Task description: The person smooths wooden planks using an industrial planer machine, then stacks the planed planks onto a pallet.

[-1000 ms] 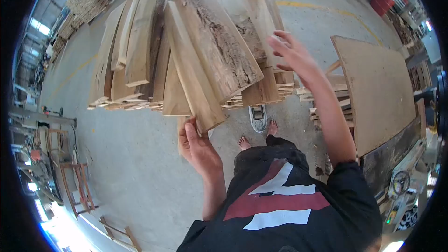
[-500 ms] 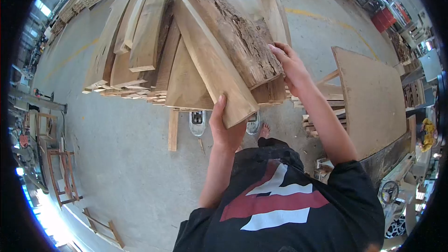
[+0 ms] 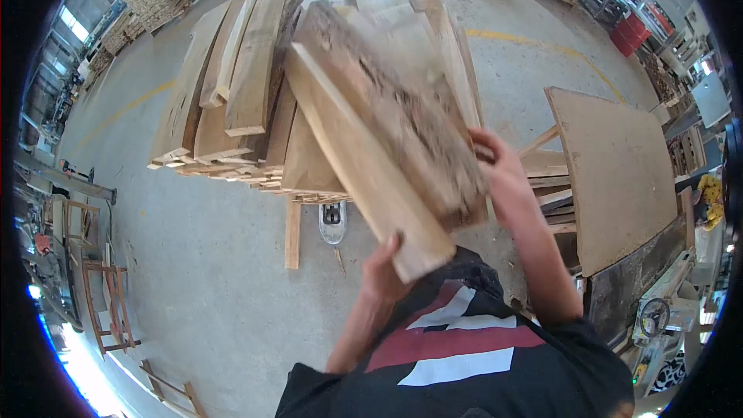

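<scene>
My left hand [image 3: 383, 271] is closed around the near end of a smooth, pale wooden board [image 3: 364, 162], thumb on top. Right beside that board lies a thick bark-edged board [image 3: 410, 120], blurred by motion. My right hand [image 3: 503, 174] has its fingers curled at the near right edge of the bark-edged board; its fingertips are partly hidden. Both boards slant from the upper left toward my body, above a stack of planks [image 3: 313, 162]. The near end of the smooth board reaches in front of my shirt.
Several long planks [image 3: 255, 70] lie on the left of the stack. A large brown panel [image 3: 619, 178] leans at the right, with more timber [image 3: 553, 193] behind it. A machine with a handwheel [image 3: 654, 317] stands at the lower right. Wooden frames [image 3: 108, 306] stand at the left.
Both boards have come nearer my body, their near ends shifting down and right. My hands have moved down and right with them. The view has tilted slightly.
</scene>
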### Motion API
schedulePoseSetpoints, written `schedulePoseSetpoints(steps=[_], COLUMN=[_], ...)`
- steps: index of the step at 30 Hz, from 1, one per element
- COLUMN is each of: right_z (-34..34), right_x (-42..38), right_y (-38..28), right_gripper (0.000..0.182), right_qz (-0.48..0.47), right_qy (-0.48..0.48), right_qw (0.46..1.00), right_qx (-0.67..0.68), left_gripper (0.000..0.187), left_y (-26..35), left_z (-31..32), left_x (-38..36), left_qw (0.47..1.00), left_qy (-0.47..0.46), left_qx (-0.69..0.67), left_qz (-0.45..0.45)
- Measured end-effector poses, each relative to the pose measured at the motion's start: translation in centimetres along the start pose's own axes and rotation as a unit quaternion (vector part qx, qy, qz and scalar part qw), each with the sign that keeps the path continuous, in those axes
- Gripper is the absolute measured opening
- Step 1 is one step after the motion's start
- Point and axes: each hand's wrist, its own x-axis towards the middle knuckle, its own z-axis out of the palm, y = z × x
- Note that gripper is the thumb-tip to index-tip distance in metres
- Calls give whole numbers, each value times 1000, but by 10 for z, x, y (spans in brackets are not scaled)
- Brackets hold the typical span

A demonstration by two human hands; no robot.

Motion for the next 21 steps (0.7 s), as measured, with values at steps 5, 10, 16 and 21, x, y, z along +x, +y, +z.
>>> schedulePoseSetpoints(steps=[5, 10, 16, 21], right_z=[-14, -5, -6, -12], right_x=[-66, -46, 0, -8], right_y=[32, 29, 17, 23], right_gripper=[70, 86, 99, 104], right_qz=[30, 130, 53, -6], right_qy=[-31, -31, 9, -43], right_qw=[999, 985, 995, 998], right_qx=[-14, 113, -85, -55], left_gripper=[105, 83, 75, 76], left_y=[0, 55, 47, 28], left_z=[-18, -61, -27, 1], left_x=[-44, -15, -3, -3], left_qw=[979, 973, 937, 948], left_qy=[132, 105, 171, 152], left_qx=[96, 24, 224, 233], left_qz=[122, 206, 208, 153])
